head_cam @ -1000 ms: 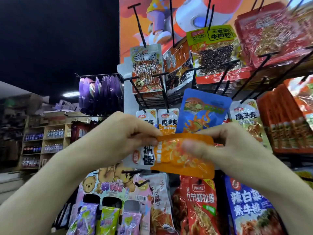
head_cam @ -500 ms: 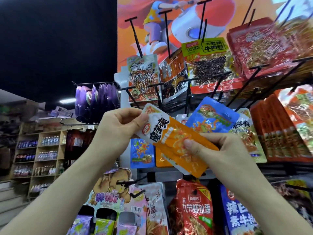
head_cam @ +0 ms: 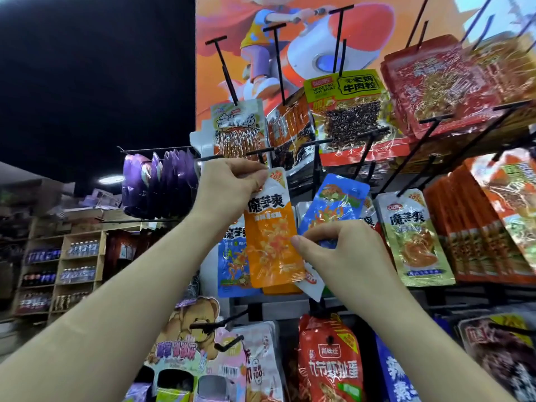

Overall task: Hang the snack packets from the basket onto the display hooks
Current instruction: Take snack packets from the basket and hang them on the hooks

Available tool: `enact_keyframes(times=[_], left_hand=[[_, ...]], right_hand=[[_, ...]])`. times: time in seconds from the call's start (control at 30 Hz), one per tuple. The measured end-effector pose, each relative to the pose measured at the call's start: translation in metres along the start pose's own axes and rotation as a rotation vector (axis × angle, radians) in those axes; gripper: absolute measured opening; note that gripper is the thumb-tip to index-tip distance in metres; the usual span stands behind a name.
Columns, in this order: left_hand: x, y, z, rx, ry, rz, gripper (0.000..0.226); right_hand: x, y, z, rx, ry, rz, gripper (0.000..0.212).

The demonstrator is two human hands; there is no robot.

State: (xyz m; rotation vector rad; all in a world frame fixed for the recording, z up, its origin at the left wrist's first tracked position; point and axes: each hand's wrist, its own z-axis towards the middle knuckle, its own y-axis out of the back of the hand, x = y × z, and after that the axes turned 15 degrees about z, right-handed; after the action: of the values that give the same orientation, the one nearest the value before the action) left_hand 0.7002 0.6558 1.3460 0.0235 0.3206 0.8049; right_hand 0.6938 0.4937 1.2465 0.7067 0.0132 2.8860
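An orange and white snack packet (head_cam: 271, 239) hangs upright in front of the display rack. My left hand (head_cam: 229, 190) pinches its white top edge just below a black display hook (head_cam: 258, 152). My right hand (head_cam: 345, 253) pinches the packet's right side near the middle, with more packets tucked behind it under the fingers. A blue packet (head_cam: 333, 207) and a green and white packet (head_cam: 412, 233) hang on hooks to the right. The basket is out of view.
Several black hooks jut out from the rack; those at the top (head_cam: 223, 68) are bare. Red packet stacks (head_cam: 475, 224) hang at the right, purple bags (head_cam: 162, 192) at the left. Bear-printed boxes (head_cam: 185, 338) and red bags (head_cam: 330, 361) fill the lower rows. Shelves with bottles (head_cam: 72, 268) stand far left.
Both hands have raised the orange packet and turned it from lying flat to upright. Its white top has come up to the hook row.
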Motion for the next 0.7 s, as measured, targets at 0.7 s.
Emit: enact_keyframes(times=[0.7], left_hand=[[0.006, -0.005, -0.002, 0.044, 0.089, -0.021, 0.014]], right_hand=[[-0.003, -0.015, 0.014, 0.013, -0.122, 0.224, 0.029]])
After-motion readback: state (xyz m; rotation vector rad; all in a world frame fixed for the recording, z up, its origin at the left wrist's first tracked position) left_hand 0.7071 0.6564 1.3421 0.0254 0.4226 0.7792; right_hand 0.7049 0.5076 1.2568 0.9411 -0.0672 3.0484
